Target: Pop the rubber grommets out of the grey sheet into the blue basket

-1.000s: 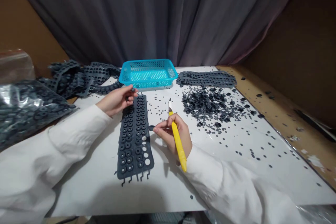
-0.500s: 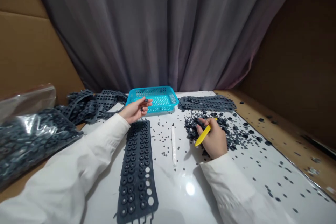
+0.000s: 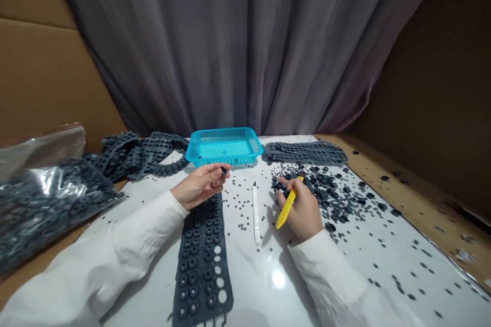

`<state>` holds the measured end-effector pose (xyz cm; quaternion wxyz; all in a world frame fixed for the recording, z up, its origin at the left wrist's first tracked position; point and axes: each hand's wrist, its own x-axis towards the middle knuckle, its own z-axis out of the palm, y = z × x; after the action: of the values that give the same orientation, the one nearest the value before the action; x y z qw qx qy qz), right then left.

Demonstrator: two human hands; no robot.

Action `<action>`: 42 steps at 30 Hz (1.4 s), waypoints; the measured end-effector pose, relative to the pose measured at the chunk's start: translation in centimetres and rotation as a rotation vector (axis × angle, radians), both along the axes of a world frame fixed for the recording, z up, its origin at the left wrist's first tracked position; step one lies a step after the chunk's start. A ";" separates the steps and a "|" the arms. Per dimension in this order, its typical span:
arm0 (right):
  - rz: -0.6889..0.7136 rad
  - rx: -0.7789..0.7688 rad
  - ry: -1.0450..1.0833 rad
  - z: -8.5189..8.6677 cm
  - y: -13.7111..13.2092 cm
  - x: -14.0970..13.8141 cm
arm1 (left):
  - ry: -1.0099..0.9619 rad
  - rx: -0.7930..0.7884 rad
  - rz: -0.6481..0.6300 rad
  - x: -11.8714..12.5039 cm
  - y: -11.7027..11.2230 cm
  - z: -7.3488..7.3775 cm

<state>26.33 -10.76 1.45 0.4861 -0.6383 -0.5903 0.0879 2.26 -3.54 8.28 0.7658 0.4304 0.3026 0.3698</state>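
Note:
My left hand (image 3: 201, 186) hovers over the top end of a dark grey rubber sheet (image 3: 202, 271), pinching a small dark rubber disc (image 3: 223, 170) between its fingertips. The sheet carries rows of round studs, and several punched holes show near its lower right edge. My right hand (image 3: 301, 209) grips a yellow tool (image 3: 287, 209) and sits at the near side of a heap of loose rubber discs (image 3: 318, 189). A slim white craft knife (image 3: 255, 214) lies on the table between my hands, touching neither.
A turquoise perforated plastic basket (image 3: 224, 147) stands at the back of the white table (image 3: 276, 271). Punched rubber strips lie behind it on both sides, and a plastic bag of rubber pieces (image 3: 49, 204) sits at the left. Scattered discs reach a cardboard surface (image 3: 402, 199) on the right.
Since the oldest frame, my right hand has put down the white knife and moved right to the heap. The view has tilted upward, and my left hand has shifted slightly across the sheet's top end.

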 end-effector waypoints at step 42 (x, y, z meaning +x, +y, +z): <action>0.492 -0.534 0.684 -1.0 -3.8 -7.5 | 1.225 1.438 -0.545 -5.4 -14.6 -6.3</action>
<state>18.80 -14.54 0.44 0.4364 -0.5169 -0.4869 0.5526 -3.18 -18.15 1.96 0.0909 0.9664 0.2403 -0.0106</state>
